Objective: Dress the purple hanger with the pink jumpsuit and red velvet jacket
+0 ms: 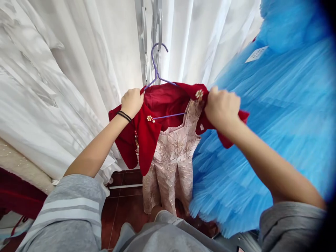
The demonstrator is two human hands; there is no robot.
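A short red jacket (149, 143) with gold flower brooches hangs on a purple hanger (156, 66), together with a pale pink brocade dress (173, 147). My left hand (132, 102) is closed on the jacket's left shoulder edge in the view. On the opposite side, my right hand (222, 106) is closed on the jacket's other front edge and pulls it outward. The jacket is spread between both hands, showing its red lining. One pink strap shows beside the right hand; the other is hidden under the jacket.
White curtains (105, 42) hang behind and to the left. A grey metal rack (147, 38) stands at the back with the hanger's hook by it. A large blue tulle dress (275, 122) fills the right side. Below lies a red tiled floor (126, 213).
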